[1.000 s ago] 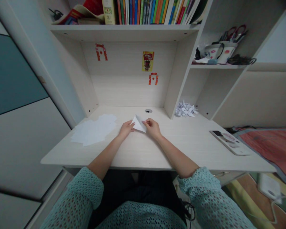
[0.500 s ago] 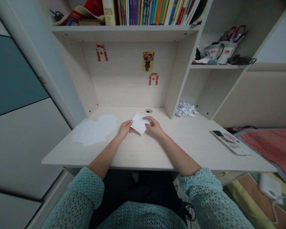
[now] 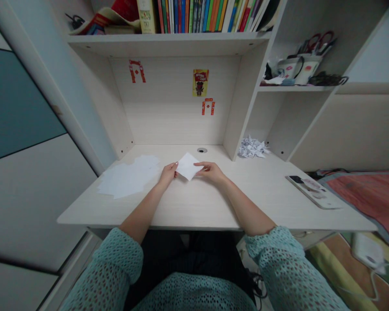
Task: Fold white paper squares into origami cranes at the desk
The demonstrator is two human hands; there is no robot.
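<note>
A small white sheet of paper (image 3: pixel 188 167), turned like a diamond, is held between both hands just above the desk. My left hand (image 3: pixel 169 173) pinches its left corner, thumb on top. On the opposite corner, my right hand (image 3: pixel 211 171) grips with thumb and fingers closed. The paper's face looks flat from here; its underside is hidden. Left of my left hand, a spread of loose white paper sheets (image 3: pixel 128 176) lies on the desk.
The white desk (image 3: pixel 194 211) has a round cable hole (image 3: pixel 202 150) at the back. A heap of folded or crumpled white paper pieces (image 3: pixel 253 147) sits at the right cubby. A phone (image 3: pixel 314 192) lies at the right edge. Books (image 3: pixel 207 16) fill the upper shelf.
The paper has gone from having a raised, partly folded upper edge to a flatter diamond. My right fingers have closed from a spread grasp to a pinch on its right corner.
</note>
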